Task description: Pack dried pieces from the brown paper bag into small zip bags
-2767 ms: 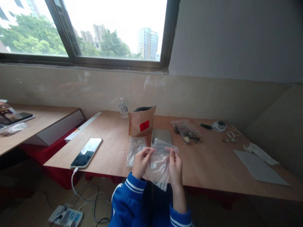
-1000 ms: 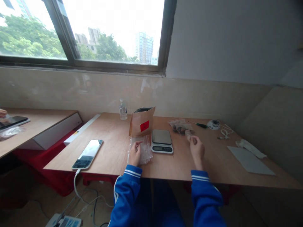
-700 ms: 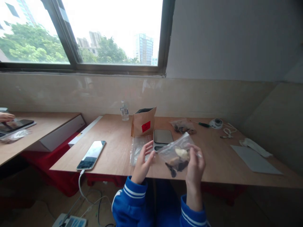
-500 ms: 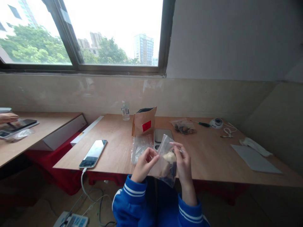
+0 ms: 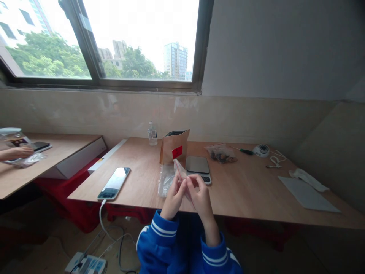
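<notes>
Fingers of my left hand [image 5: 173, 195] and my right hand [image 5: 201, 196] meet at the rim of a clear zip bag [image 5: 179, 167] with a red strip, both pinching it. Its lower part and contents are mostly hidden behind my hands. Just beyond lies a kitchen scale [image 5: 197, 164] with a bare platform. Flat clear plastic bags [image 5: 164, 182] rest left of the scale, partly behind my left hand. A brown paper pouch [image 5: 174, 148] with a red label stands open at its top behind them.
A phone [image 5: 114, 183] on a cable lies left. Behind are a water bottle [image 5: 152, 134] and a filled zip bag [image 5: 221, 155]. Rightward are a screwdriver [image 5: 245, 151], a dome camera [image 5: 261, 150] and a grey sheet [image 5: 308, 194]. Another person's hand [image 5: 21, 153] works at the left table.
My right hand has moved left to meet my left hand at the zip bag's rim. The bag has turned edge-on, uncovering the scale. At the left table, the other person's hand has shifted right.
</notes>
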A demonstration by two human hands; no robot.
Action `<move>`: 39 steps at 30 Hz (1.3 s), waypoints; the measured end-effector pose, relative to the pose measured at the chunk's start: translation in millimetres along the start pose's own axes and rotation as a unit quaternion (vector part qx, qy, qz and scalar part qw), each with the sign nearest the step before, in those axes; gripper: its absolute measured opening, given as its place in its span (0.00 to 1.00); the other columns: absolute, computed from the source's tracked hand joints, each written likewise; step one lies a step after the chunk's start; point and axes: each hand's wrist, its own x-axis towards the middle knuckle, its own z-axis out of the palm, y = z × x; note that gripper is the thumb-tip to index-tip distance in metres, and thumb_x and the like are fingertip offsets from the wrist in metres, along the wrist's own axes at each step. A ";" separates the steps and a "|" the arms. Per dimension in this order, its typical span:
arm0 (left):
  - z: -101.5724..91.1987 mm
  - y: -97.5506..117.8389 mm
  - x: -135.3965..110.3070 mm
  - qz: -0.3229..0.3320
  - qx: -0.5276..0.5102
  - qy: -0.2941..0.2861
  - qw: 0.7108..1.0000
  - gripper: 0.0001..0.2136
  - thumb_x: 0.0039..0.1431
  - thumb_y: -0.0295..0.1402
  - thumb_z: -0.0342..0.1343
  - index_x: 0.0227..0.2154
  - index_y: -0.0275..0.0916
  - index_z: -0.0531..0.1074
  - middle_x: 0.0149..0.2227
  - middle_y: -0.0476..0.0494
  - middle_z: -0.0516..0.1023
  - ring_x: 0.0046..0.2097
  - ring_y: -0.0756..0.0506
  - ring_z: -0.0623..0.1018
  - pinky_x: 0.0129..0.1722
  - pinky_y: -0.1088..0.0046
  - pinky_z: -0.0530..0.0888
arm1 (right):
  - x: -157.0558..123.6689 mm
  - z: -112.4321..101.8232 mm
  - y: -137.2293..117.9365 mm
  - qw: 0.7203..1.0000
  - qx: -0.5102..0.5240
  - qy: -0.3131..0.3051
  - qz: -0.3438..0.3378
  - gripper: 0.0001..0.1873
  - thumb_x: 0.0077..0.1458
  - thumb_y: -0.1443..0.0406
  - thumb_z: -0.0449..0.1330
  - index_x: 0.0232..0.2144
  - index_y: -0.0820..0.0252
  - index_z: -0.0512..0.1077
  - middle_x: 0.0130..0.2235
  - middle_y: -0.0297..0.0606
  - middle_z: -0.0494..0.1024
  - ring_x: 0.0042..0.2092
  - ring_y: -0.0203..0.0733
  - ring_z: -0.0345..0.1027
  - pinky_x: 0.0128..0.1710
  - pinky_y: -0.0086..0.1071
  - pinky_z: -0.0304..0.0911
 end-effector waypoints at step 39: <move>-10.3 -10.7 2.0 0.066 0.170 0.050 0.982 0.16 0.63 0.46 0.42 0.32 0.40 0.66 0.30 0.48 0.71 0.34 0.48 0.72 0.36 0.72 0.70 | -6.5 -3.2 2.7 0.992 0.046 -0.112 0.021 0.16 0.60 0.54 0.52 0.36 0.58 0.72 0.34 0.39 0.80 0.34 0.42 0.76 0.36 0.31 0.71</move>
